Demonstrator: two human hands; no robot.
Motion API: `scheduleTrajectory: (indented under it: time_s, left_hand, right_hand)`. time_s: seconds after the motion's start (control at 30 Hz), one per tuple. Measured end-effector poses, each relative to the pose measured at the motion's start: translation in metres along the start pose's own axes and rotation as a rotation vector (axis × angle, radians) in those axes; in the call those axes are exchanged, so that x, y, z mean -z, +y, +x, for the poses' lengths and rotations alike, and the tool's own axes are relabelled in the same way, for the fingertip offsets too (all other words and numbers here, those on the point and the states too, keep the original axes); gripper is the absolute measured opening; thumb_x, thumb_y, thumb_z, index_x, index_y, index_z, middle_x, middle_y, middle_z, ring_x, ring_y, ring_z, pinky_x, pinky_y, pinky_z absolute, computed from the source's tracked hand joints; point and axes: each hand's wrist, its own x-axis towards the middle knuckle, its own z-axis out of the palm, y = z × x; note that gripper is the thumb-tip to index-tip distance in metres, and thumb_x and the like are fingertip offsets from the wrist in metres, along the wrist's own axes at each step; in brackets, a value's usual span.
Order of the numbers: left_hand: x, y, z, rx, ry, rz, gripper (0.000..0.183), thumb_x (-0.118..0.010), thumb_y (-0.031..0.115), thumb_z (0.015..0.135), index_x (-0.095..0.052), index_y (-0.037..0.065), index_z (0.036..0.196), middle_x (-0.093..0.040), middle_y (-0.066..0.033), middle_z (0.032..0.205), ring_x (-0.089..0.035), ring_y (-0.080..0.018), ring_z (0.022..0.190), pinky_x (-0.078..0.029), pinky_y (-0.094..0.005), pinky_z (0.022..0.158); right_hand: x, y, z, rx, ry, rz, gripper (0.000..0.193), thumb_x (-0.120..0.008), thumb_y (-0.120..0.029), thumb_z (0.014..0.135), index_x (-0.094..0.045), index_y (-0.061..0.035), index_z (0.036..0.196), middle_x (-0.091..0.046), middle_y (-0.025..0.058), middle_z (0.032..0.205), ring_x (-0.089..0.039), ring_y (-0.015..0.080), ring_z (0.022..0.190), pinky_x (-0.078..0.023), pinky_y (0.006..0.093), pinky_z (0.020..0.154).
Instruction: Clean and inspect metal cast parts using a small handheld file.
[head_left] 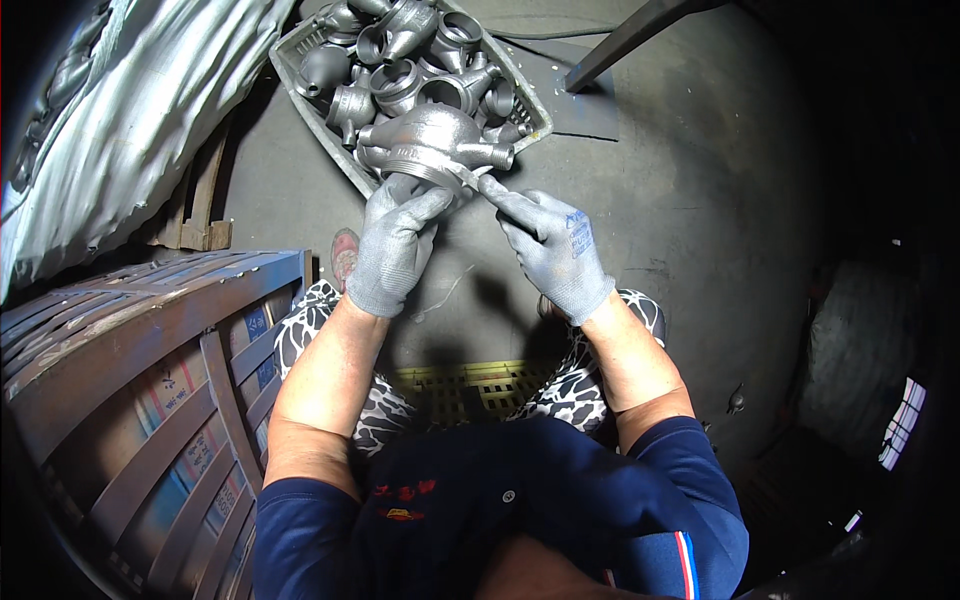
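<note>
A silvery cast-metal housing (428,138) is tilted at the near edge of the crate, its ribbed, threaded round rim toward me and a pipe stub sticking out to the right. My left hand (392,245), in a grey glove, is closed on the rim from below, thumb in front. At the rim's right side is my gloved right hand (553,245), fingers curled and forefinger stretched toward the metal. A thin pale sliver (466,177) shows between that fingertip and the rim; its kind is too small to tell.
Many similar housings fill a grey plastic crate (325,135) ahead. On the left stand a slatted metal cage (150,365) with cartons and a white woven sheet (135,130). A dark metal leg (625,48) rests on the floor beyond. Yellow slatted plastic (460,378) lies beneath me.
</note>
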Motion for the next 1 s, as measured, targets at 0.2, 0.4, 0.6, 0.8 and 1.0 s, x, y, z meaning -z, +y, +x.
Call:
scheduleTrajectory:
  time_s: [0.2, 0.4, 0.6, 0.8, 1.0]
  left_hand:
    - [0.003, -0.001, 0.0, -0.026, -0.004, 0.065, 0.04, -0.055, 0.008, 0.085, -0.048, -0.003, 0.123, -0.056, -0.0114, 0.116, -0.054, -0.0196, 0.107, -0.041, -0.0327, 0.096]
    - [0.0, 0.007, -0.003, -0.039, -0.008, 0.194, 0.04, -0.058, 0.007, 0.082, -0.051, -0.003, 0.12, -0.058, -0.0097, 0.113, -0.054, -0.0178, 0.104, -0.04, -0.0308, 0.095]
    - [0.002, 0.017, -0.008, 0.048, 0.025, 0.45, 0.028, -0.058, 0.012, 0.081, -0.063, -0.001, 0.104, -0.063, -0.005, 0.095, -0.054, -0.0111, 0.088, -0.042, -0.0256, 0.081]
    - [0.008, 0.014, -0.006, -0.039, 0.011, 0.384, 0.026, -0.059, 0.012, 0.081, -0.063, -0.001, 0.103, -0.062, -0.0043, 0.095, -0.053, -0.0107, 0.087, -0.042, -0.0258, 0.081]
    - [-0.001, 0.011, -0.003, -0.101, 0.086, 0.191, 0.027, -0.057, 0.01, 0.081, -0.062, -0.001, 0.105, -0.062, -0.0062, 0.102, -0.054, -0.0122, 0.094, -0.042, -0.0278, 0.085]
  right_hand:
    - [0.003, -0.003, -0.002, -0.015, -0.085, -0.148, 0.04, -0.054, -0.004, 0.081, -0.059, -0.0156, 0.12, -0.063, 0.013, 0.092, -0.061, 0.0325, 0.082, -0.05, 0.0401, 0.072]
    - [0.006, 0.017, -0.002, 0.013, -0.1, 0.279, 0.041, -0.053, -0.004, 0.084, -0.057, -0.0103, 0.124, -0.063, 0.0054, 0.077, -0.053, 0.0114, 0.06, -0.046, 0.0275, 0.056]
    - [0.024, 0.022, 0.01, -0.561, -0.414, 0.821, 0.033, -0.051, -0.013, 0.089, -0.06, -0.0072, 0.12, -0.061, 0.0015, 0.069, -0.043, 0.0033, 0.047, -0.037, 0.0191, 0.043]
    - [0.022, 0.024, 0.006, -0.549, -0.463, 0.739, 0.035, -0.052, -0.016, 0.088, -0.059, -0.0074, 0.121, -0.059, 0.0005, 0.068, -0.044, 0.0035, 0.047, -0.038, 0.0192, 0.043]
    - [0.015, 0.009, -0.001, -0.4, -0.164, 0.629, 0.036, -0.053, -0.008, 0.086, -0.06, -0.0144, 0.121, -0.066, 0.0007, 0.081, -0.054, 0.0056, 0.063, -0.047, 0.0225, 0.058]
